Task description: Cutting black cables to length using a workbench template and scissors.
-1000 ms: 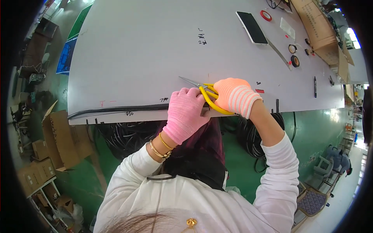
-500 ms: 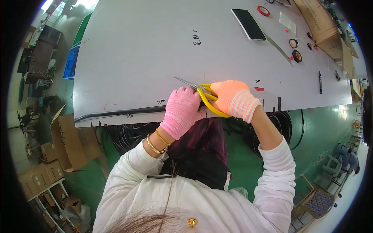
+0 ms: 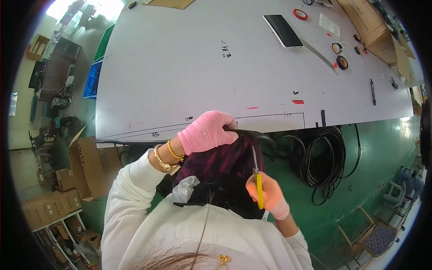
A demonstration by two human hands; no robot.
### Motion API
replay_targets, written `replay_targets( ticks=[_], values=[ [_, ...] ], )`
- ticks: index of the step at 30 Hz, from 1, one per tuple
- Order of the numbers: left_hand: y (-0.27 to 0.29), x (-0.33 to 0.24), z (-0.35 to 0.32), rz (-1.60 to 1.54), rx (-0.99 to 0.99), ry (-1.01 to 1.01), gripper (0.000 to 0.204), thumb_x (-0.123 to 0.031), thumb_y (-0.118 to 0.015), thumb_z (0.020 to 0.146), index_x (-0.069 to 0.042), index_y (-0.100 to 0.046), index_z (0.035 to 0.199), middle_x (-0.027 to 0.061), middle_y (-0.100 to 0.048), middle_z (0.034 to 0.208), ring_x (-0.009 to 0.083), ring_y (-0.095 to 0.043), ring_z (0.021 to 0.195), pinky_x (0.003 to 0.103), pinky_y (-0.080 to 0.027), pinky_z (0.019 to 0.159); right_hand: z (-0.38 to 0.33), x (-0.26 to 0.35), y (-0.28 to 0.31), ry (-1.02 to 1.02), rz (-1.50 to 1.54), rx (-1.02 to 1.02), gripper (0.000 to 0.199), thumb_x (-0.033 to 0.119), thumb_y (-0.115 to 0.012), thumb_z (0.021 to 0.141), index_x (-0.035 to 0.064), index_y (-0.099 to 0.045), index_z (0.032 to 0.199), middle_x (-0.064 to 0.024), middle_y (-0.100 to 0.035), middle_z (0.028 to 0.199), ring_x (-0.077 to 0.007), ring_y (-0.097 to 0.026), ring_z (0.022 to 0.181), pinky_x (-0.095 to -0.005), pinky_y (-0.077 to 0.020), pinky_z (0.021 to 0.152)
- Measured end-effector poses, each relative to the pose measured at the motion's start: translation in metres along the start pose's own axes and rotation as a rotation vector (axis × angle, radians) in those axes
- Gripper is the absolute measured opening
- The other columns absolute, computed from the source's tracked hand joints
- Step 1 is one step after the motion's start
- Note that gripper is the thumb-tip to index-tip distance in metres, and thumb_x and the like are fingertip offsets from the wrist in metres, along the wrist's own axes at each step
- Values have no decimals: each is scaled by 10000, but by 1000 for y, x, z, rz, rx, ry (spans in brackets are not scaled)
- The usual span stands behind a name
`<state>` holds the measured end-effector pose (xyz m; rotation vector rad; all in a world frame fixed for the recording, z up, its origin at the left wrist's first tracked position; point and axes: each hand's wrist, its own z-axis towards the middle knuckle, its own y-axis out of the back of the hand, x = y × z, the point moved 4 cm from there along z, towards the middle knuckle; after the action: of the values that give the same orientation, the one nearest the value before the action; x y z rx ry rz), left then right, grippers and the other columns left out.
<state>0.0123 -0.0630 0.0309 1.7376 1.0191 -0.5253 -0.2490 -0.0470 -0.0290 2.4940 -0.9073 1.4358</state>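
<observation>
My left hand (image 3: 208, 132), in a pink glove, is closed on the end of a black cable (image 3: 252, 134) at the near edge of the white table (image 3: 193, 67). The cable bends away to the right toward the coils below the table. My right hand (image 3: 269, 193), in an orange-pink glove, holds yellow-handled scissors (image 3: 257, 180) down by my lap, blades pointing up toward the cable but apart from it. Gold bangles sit on my left wrist.
Coils of black cable (image 3: 321, 157) hang below the table's front edge on the right. On the table's far right lie a black phone (image 3: 283, 30), a metal ruler (image 3: 320, 56), tape rolls (image 3: 342, 62), a red tape roll (image 3: 300, 14) and a pen (image 3: 373, 92). Cardboard boxes (image 3: 85, 166) stand on the green floor at left.
My right hand has come off the table with the scissors and dropped toward my lap. My left hand stays at the table edge, still gripping the cable end.
</observation>
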Motion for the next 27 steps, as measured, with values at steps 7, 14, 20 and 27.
replay_targets(
  ticks=[7, 14, 20, 27],
  values=[
    [-3, -29, -24, -300, 146, 141, 149, -124, -659, 813, 9, -675, 880, 0, -526, 629, 73, -490, 598, 261, -441, 577, 8, -12, -32, 354, -242, -56, 336, 250, -709, 920, 49, -498, 1087, -39, -525, 838, -172, -534, 711, -278, -477, 695],
    [-9, -32, -32, -268, 121, 77, 154, -127, -662, 811, 17, -667, 866, 3, -512, 614, 81, -480, 592, 277, -430, 563, 16, -7, -43, 207, 12, -55, 415, 372, -419, 1085, -5, -584, 1031, -18, -543, 759, -85, -529, 675, -194, -467, 644],
    [-12, -28, -33, -274, 117, 74, 164, -133, -664, 814, 21, -669, 870, 9, -518, 609, 86, -476, 579, 274, -432, 555, 7, 9, -41, 134, -190, -49, 326, 247, -729, 908, 61, -496, 1039, -33, -555, 873, -159, -563, 759, -280, -482, 709],
    [-12, -31, -34, -311, 119, 94, 159, -129, -664, 803, 21, -664, 855, 9, -528, 601, 84, -483, 572, 274, -440, 552, 14, -11, -44, 59, 146, -35, 281, 261, -675, 948, 57, -500, 1031, -34, -564, 900, -166, -563, 774, -279, -481, 729]
  ],
)
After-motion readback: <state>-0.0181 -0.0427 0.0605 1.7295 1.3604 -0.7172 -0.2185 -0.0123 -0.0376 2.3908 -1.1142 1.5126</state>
